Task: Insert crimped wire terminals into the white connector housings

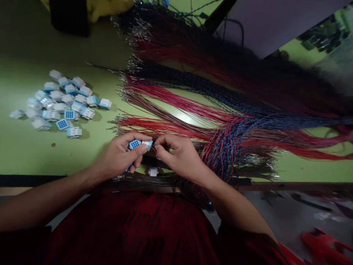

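Note:
My left hand (121,156) is closed around a small white and blue plastic connector (137,144), held just above the green table's near edge. My right hand (179,154) pinches the end of a thin wire right beside the connector's open face. The two hands almost touch. A second connector (152,171) lies on the table below them. Bundles of red, blue and brown wires (209,114) with bare metal ends fan out across the table beyond my hands.
A pile of several white and blue connectors (62,105) lies on the green table (24,147) at the left. A dark box (68,16) and yellow cloth sit at the far edge. A dark board (275,22) leans at the upper right. Red plastic (322,243) shows lower right.

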The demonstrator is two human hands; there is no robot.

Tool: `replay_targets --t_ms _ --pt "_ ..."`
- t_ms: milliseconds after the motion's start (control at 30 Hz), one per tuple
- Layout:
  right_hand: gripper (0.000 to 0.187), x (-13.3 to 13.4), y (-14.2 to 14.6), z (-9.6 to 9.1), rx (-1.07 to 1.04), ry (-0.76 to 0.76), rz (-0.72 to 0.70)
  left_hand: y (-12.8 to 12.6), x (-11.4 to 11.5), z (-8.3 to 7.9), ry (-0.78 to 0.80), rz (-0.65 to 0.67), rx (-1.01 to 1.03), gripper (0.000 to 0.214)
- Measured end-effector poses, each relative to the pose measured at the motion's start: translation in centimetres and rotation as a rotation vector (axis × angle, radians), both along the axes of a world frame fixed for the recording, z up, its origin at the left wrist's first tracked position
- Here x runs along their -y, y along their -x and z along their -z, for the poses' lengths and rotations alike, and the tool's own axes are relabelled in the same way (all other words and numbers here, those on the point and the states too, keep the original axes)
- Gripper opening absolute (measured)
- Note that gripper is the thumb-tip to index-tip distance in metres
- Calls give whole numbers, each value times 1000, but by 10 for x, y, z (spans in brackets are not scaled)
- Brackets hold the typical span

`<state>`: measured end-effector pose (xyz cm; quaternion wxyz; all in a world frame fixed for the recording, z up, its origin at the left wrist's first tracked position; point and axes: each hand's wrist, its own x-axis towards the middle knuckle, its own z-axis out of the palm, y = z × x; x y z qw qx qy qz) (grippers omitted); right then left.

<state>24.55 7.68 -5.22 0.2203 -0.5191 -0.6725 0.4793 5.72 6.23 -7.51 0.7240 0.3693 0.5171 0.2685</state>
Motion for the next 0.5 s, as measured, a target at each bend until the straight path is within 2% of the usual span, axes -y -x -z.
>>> replay_targets --t_ms 267,500 --pt "13 5 0 -3 -59 22 46 -4 2 -2 78 -43 92 39" --pt "14 2 4 -2 12 2 36 -3 1 1 36 -19 85 36"
